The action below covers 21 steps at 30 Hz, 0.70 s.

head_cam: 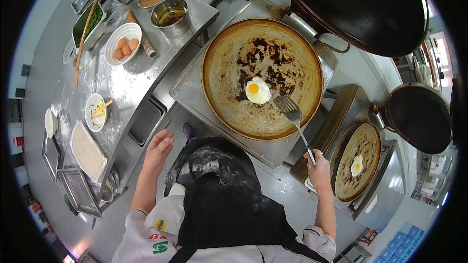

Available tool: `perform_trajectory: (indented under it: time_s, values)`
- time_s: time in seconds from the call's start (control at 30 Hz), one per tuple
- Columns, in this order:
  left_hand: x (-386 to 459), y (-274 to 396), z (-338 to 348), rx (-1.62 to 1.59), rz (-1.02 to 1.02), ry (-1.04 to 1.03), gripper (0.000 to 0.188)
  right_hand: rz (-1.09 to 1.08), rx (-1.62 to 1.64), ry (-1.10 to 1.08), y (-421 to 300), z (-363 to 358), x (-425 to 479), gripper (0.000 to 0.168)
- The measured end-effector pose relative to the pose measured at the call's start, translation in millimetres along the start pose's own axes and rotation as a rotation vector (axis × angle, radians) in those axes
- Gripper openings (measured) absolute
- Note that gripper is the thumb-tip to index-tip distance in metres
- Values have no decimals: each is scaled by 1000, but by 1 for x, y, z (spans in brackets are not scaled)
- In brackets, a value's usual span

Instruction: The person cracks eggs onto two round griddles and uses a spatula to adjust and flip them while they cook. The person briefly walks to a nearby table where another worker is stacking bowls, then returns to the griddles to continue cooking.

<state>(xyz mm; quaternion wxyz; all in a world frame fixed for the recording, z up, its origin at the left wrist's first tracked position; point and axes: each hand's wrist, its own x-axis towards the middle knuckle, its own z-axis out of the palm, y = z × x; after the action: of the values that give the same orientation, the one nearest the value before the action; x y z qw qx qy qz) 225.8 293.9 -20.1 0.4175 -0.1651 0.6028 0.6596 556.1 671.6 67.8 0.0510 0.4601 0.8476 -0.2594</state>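
Observation:
In the head view my right hand grips the handle of a slotted metal spatula. Its blade lies on a large round griddle pan, just right of a fried egg with a whole yolk. The pan's surface carries dark burnt patches. My left hand is raised between the worktable and my apron, fingers apart, holding nothing. A second round griddle at the right holds another fried egg.
Raised black lids stand behind both griddles. The steel worktable at the left bears a bowl of brown eggs, a metal pot, rolled-out dough, a small bowl with chopsticks and trays.

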Motion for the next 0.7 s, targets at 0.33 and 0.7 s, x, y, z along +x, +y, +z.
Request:
perform_trajectory:
  time_s: [0.33, 0.7]
  values:
    - [-9, -7, -26, -202, -2, 93, 36, -163, -493, -111, -21, -13, 45, 30]
    - [-16, -10, -74, -352, 23, 213, 37, -357, -586, -110, -69, -27, 75, 52]
